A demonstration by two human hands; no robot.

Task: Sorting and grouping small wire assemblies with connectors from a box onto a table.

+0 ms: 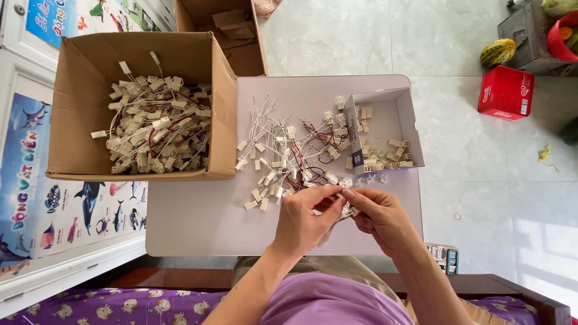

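My left hand (306, 218) and my right hand (380, 218) meet over the near edge of a pale lilac table (198, 219). Together they pinch a small white plastic connector (347, 209) with thin wires between the fingertips. Just beyond the hands lies a loose pile of wired connectors (289, 157) with red, black and white leads. To the right of the pile a small open white box (385, 129) holds several tiny beige connector pieces. A large cardboard box (141, 102) at the table's left is heaped with finished wired connectors.
A second cardboard box (223, 30) stands behind the big one. On the tiled floor at right are a red carton (506, 92), a striped gourd (498, 52) and a grey crate (530, 33). A poster of sea animals (54, 204) lies at left.
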